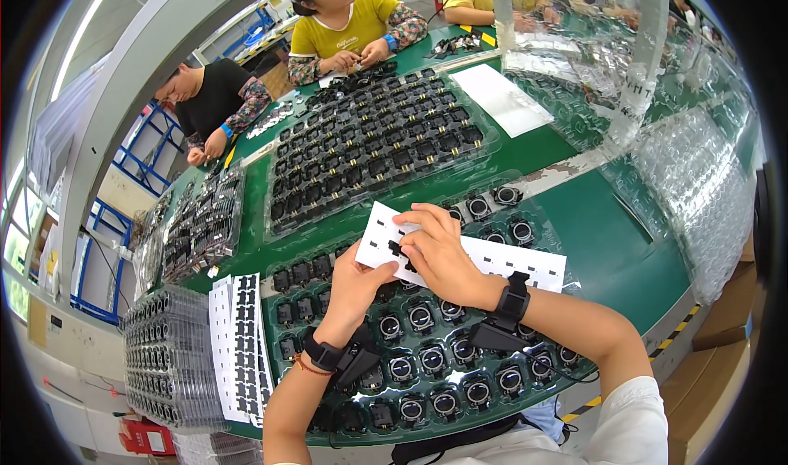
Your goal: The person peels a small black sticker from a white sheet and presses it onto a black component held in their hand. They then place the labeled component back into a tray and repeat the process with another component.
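Note:
My left hand (pixel 359 278) grips the near edge of a white sticker sheet (pixel 501 260) dotted with small black pads, holding it above a clear tray (pixel 460 387) of black round-lensed parts. My right hand (pixel 439 247) rests on top of the sheet, fingertips pinching at one small black pad (pixel 397 248) near its left end. Both wrists carry black bands with small black devices. The hands and sheet hide the tray's middle cells.
A larger clear tray of black parts (pixel 373 141) lies beyond on the green table (pixel 607 243). More sticker sheets (pixel 240 346) and stacked trays (pixel 164 358) sit at left. Clear empty trays (pixel 698 178) pile at right. Two people in yellow and black shirts work across the table.

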Demonstrator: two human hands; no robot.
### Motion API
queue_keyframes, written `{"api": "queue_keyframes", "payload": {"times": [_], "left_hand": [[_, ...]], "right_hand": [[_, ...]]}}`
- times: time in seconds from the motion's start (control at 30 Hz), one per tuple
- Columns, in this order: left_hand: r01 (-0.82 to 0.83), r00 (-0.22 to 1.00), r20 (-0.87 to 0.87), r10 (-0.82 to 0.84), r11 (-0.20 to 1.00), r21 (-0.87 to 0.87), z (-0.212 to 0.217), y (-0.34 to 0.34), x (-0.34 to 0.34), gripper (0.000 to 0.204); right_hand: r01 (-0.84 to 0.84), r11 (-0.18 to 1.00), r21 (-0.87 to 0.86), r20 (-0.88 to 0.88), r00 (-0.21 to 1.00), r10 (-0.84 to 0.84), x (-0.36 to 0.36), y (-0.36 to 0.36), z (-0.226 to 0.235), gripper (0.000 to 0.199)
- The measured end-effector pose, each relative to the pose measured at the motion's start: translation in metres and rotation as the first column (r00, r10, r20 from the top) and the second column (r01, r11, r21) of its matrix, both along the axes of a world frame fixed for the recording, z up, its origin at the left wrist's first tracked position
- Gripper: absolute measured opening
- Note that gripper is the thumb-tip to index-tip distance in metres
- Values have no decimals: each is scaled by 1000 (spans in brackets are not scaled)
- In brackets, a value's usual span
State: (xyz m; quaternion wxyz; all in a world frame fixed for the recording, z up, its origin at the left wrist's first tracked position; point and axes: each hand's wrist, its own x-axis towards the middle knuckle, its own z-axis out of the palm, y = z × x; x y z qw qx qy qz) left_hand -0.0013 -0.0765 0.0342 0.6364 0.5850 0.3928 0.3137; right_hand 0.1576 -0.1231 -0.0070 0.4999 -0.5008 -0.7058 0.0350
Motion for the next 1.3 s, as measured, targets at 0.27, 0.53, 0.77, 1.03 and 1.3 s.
{"api": "queue_keyframes", "payload": {"times": [0.27, 0.53, 0.77, 1.03, 1.3], "left_hand": [[1, 998, -62, 2, 999, 50, -4, 8, 5, 33], [324, 937, -239, -255, 889, 323, 7, 17, 6, 25], [532, 706, -693, 146, 536, 655, 13, -6, 28, 19], [564, 603, -764, 227, 556, 610, 4, -3, 30, 23], [356, 787, -615, -37, 842, 406, 39, 16, -7, 31]], "right_hand": [[78, 997, 6, -97, 992, -77, 4, 3, -2, 6], [7, 960, -278, -490, 859, -148, 9, -3, 8, 9], [34, 999, 43, -517, 856, -7, 7, 0, 8, 15], [-204, 979, -3, -591, 790, 163, 7, -1, 5, 16], [-261, 965, -25, -776, 613, 146, 6, 0, 7, 8]]}}
